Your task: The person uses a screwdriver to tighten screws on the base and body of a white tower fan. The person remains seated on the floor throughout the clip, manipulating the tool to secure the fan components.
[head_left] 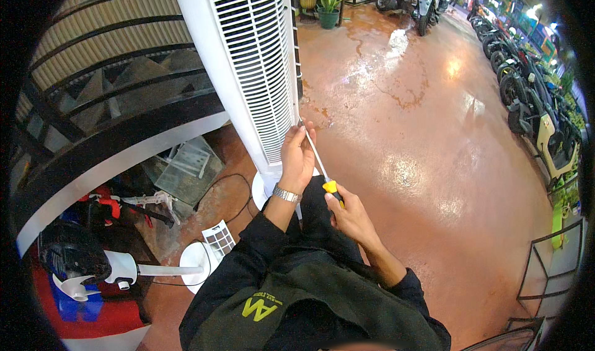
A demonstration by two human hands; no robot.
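A tall white tower fan [253, 59] with a slatted grille stands upright in front of me. My right hand [354, 217] is closed round the yellow and black handle of a screwdriver [318, 155]. Its long shaft slants up and left to the fan's right side edge. There, my left hand [299, 162] has its fingers bent together around the shaft's far end. A small dark piece shows at those fingertips, too small to name, and the screwdriver's tip is hidden. A metal watch sits on my left wrist.
To the left, a pedestal fan without its cage [123, 267] lies tipped over by a white grid panel [218, 239]. Nearby is a glass-topped piece [184, 171] under a curved bench [118, 131]. Potted plants [328, 17] and parked motorcycles [423, 7] stand farther off on the reddish floor.
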